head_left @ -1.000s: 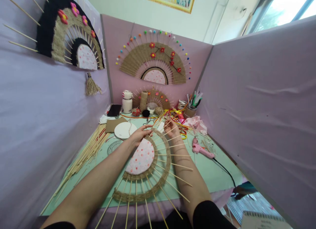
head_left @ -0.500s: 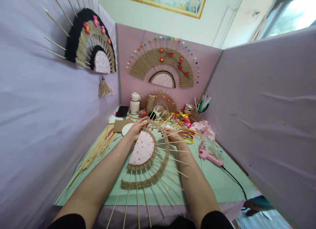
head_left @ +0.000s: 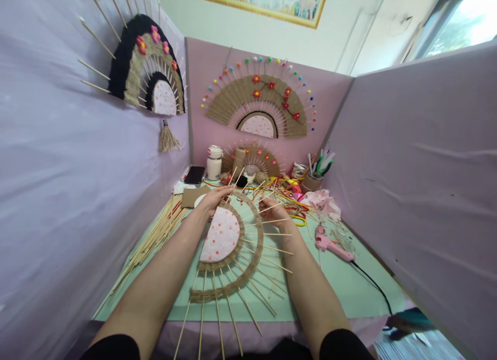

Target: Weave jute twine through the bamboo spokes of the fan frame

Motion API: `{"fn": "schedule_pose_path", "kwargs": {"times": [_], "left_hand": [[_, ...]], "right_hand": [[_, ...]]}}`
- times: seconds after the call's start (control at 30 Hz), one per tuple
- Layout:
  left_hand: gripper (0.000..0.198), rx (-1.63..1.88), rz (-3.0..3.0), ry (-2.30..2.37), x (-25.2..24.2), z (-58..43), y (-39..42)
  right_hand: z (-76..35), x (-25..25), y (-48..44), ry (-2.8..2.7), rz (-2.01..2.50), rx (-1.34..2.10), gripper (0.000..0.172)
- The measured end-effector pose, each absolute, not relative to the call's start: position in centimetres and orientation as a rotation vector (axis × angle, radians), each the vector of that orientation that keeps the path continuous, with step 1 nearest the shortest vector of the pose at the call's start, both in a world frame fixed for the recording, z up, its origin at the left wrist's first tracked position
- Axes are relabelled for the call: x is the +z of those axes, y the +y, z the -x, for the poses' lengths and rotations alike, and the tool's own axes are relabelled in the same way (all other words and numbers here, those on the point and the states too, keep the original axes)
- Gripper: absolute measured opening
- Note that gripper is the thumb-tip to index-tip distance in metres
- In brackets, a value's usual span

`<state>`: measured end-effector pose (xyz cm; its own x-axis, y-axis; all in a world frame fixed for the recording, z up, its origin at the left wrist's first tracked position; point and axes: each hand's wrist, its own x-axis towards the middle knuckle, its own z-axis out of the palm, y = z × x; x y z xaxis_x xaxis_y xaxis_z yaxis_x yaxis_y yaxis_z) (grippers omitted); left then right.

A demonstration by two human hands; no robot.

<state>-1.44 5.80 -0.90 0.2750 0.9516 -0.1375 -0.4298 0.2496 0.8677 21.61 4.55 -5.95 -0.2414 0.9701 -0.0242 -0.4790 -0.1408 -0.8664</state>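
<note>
A half-round woven fan (head_left: 222, 236) is tilted in front of me, with a pink-dotted white centre, two bands of brown twine and thin wooden sticks fanning outward. My left hand (head_left: 218, 198) grips its upper left end, fingers closed round the sticks and twine band there. Beyond the outer band on the right, my right hand (head_left: 272, 211) is closed, its fingertips pinched together among the stick ends. What lies in that pinch, perhaps a strand, is too small to make out. The lower sticks reach past the table's front edge.
Loose sticks (head_left: 155, 236) lie on the left. A pink glue gun (head_left: 333, 246) with a black cord rests on the right. Behind are a white bottle (head_left: 214, 163), a phone (head_left: 194, 175), tangled coloured cords (head_left: 285, 194) and a pot of tools (head_left: 311, 181). Finished fans (head_left: 256, 99) hang behind.
My right hand has moved slightly right, away from the woven outer band. The fan has shifted a little left and down while my left hand keeps hold of it.
</note>
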Motion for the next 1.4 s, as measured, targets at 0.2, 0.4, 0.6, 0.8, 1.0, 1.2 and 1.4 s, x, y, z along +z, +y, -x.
{"fn": "schedule_pose_path", "kwargs": {"times": [0.2, 0.4, 0.6, 0.8, 1.0, 1.2, 1.4], "left_hand": [[0.024, 1.031, -0.838, 0.823, -1.8, 1.6, 6.4], [0.024, 0.923, -0.798, 0.794, -3.2, 1.6, 7.0], [0.025, 0.848, -0.764, 0.693, -3.6, 2.1, 7.2], [0.027, 0.831, -0.751, 0.642, -3.7, 2.4, 7.2], [0.027, 0.824, -0.752, 0.651, -3.8, 2.2, 7.2], [0.027, 0.846, -0.714, 0.657, -4.0, 2.2, 7.4], [0.024, 0.873, -0.682, 0.653, -3.8, 2.2, 7.4]], "right_hand": [[-22.3, -5.6, 4.8, -0.806, 0.615, 1.664, 0.018], [-22.6, -5.5, 5.1, -0.720, 0.567, 1.605, 0.024], [-23.2, -5.0, 4.7, -0.693, 0.621, 1.553, 0.029], [-23.9, -3.4, 5.7, -0.810, 0.765, 1.544, 0.026], [-23.6, -1.1, 7.5, -0.878, 0.793, 1.473, 0.025], [-24.7, -2.5, 6.7, -0.899, 0.878, 1.385, 0.022], [-24.5, -5.6, 5.3, -0.922, 1.037, 1.447, 0.025]]}}
